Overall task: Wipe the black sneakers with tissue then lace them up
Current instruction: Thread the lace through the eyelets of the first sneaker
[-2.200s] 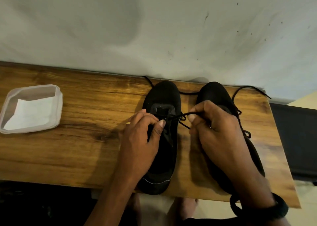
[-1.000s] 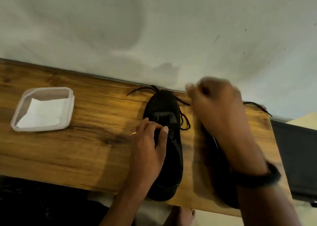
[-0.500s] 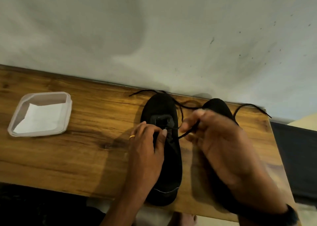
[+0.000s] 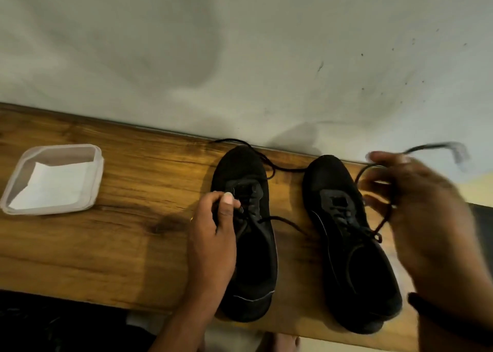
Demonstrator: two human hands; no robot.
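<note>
The left hand [image 4: 213, 234] pinched the left black fabric sneaker [image 4: 250, 258] at its eyelets. The blurred right hand [image 4: 426, 218], fingers curled, held a thin black lace [image 4: 383, 222] from the right black sneaker [image 4: 346, 245] beside it.

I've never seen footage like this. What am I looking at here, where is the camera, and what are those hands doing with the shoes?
There is no machine here. A person works with bare hands, and one camera worn on the head looks down at them. On the wooden table stand a left sneaker and a right sneaker, both black. The left hand pinches the left one at its eyelets. The right hand, blurred by motion, holds up a black lace beside the right one. At the far left sits a clear plastic tub with a white tissue inside.
</note>
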